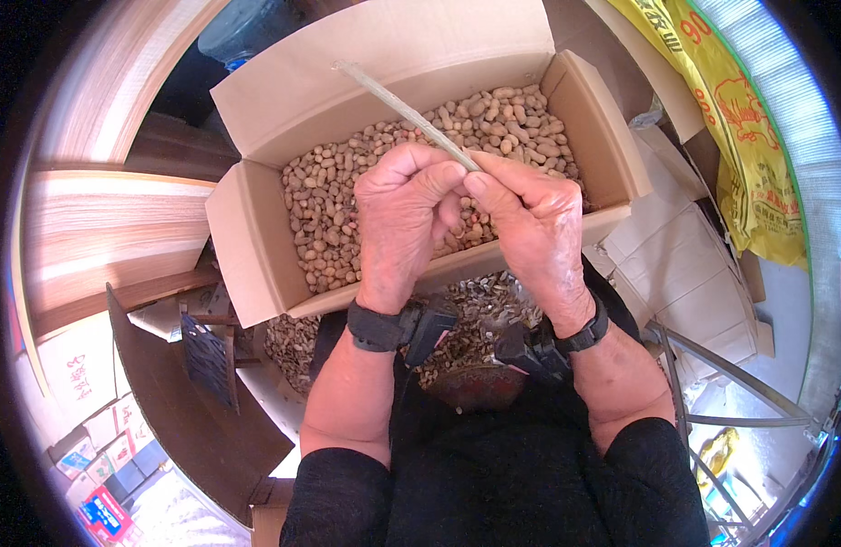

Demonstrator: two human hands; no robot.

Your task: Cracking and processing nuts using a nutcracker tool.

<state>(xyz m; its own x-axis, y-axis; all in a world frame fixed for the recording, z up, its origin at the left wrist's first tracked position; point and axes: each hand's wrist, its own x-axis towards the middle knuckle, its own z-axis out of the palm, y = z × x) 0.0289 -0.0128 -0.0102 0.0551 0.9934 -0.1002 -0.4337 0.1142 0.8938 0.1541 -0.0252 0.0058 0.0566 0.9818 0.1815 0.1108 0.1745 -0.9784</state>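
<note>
A long, thin, pale strip [397,105] slants up and to the left from between my fingertips; its exact kind I cannot make out. Its lower end is pinched by my left hand [404,205] and my right hand [536,208], thumbs side by side. Both hands hover over an open cardboard box [612,137] that holds many unshelled peanuts [325,205]. Each wrist wears a black strap with a small dark device. Whether the curled fingers hold anything more is hidden.
Empty peanut shells [479,314] lie in a heap between the box and my lap. To the right are flattened cardboard [685,264], a yellow printed sack [758,182] and a metal frame [744,378]. A dark curved board [179,410] stands at the left, near wood-grain panels [110,242].
</note>
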